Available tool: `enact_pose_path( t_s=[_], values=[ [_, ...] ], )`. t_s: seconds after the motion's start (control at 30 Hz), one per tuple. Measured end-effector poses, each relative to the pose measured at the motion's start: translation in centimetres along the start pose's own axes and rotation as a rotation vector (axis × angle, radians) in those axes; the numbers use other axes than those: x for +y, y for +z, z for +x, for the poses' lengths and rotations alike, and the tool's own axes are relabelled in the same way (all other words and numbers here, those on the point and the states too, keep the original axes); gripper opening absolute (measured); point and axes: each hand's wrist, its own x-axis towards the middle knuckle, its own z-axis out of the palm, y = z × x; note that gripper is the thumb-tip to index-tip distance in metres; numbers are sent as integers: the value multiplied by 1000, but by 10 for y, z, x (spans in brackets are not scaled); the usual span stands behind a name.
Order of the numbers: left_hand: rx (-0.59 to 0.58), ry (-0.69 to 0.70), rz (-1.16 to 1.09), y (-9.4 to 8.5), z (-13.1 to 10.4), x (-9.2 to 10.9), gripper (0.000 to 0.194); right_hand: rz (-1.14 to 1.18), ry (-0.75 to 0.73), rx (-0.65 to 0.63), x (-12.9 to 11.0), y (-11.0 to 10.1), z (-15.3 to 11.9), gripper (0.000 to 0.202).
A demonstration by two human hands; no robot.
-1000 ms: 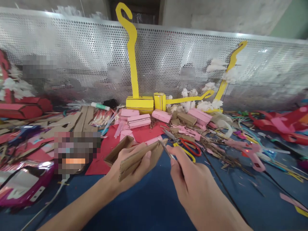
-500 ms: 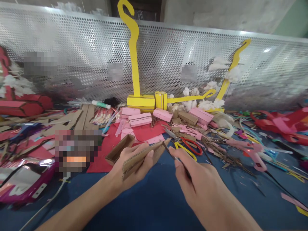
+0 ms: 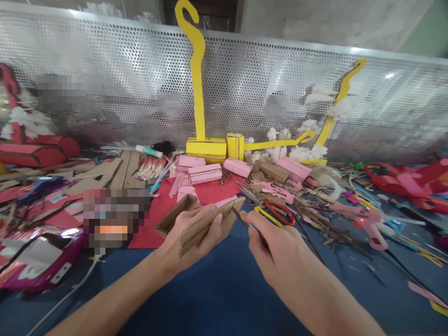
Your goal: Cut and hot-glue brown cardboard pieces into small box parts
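Note:
My left hand (image 3: pixel 191 240) grips a folded piece of brown cardboard (image 3: pixel 206 223), thumb on its near face and the other fingers behind and below. My right hand (image 3: pixel 276 242) is closed round a thin dark blade (image 3: pixel 241 217), whose tip meets the right end of the cardboard. Most of the blade's handle is hidden in my fingers. Behind my left hand, an open brown cardboard box (image 3: pixel 177 213) lies on red paper (image 3: pixel 147 233). Scissors with a red and yellow handle (image 3: pixel 280 212) lie just beyond my right hand.
Pink boxes (image 3: pixel 205 174) and yellow hooked shapes (image 3: pixel 198 93) stand before a perforated metal panel (image 3: pixel 140 60). A pink glue gun (image 3: pixel 371 221) lies right among cardboard scraps. At left are a purple package (image 3: pixel 66 261) and a white cable (image 3: pixel 75 288). Blue cloth (image 3: pixel 210 303) covers the table.
My right hand and the blade have shifted slightly left and up along the cardboard's end. The cardboard in my left hand has tilted a little. The whole view has moved slightly.

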Motion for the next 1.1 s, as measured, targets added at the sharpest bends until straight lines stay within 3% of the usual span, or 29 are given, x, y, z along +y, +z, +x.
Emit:
enact_pose_path(
  t_s=[0.33, 0.47, 0.57, 0.7, 0.77, 0.87, 0.97, 1.1],
  values=[
    [84, 35, 15, 4, 1, -10, 21, -60, -118, -16, -3, -7, 7, 27],
    [104, 7, 27, 5, 4, -10, 22, 5, -50, -51, -5, -2, 6, 31],
    [178, -98, 30, 8, 4, -19, 25, 114, -32, 38, -1, -1, 1, 33],
    [404, -434, -92, 14, 5, -31, 27, 320, 25, 204, 30, -8, 6, 31],
    [487, -607, -213, 17, 6, -31, 33, 447, 56, 96, 54, -4, 17, 32],
    [459, -770, -360, 23, 6, -22, 37, 730, 78, -42, 82, 18, 36, 37],
    [355, -734, -433, 31, 4, -12, 35, 1084, 100, -225, 92, 48, 44, 43],
    [338, -595, -451, 32, 6, -12, 34, 1036, 110, -274, 96, 64, 42, 48]
  ],
)
